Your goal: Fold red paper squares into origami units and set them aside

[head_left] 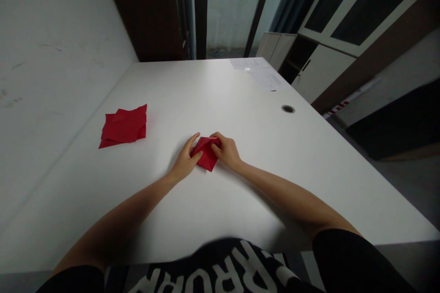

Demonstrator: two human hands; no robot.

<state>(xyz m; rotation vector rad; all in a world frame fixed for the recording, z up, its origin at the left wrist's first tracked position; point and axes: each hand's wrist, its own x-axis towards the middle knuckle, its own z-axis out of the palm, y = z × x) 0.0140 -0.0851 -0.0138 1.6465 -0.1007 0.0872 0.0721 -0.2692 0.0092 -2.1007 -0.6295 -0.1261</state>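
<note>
A small folded piece of red paper sits near the middle of the white table, toward the edge closest to the person. The left hand comes at it from one side, and the right hand comes from the other. The fingers of the right hand press down on the top corner of the paper. The left hand seems to pinch the paper's side between thumb and fingers, but the hands hide just how.

Both hands work close together, and that is good, because soft paper can slip. Slow, firm presses make a sharp crease.

A flat pile of red paper lies nearer the left edge of the table. White sheets lie at the far corner, past a round hole in the table.
</note>
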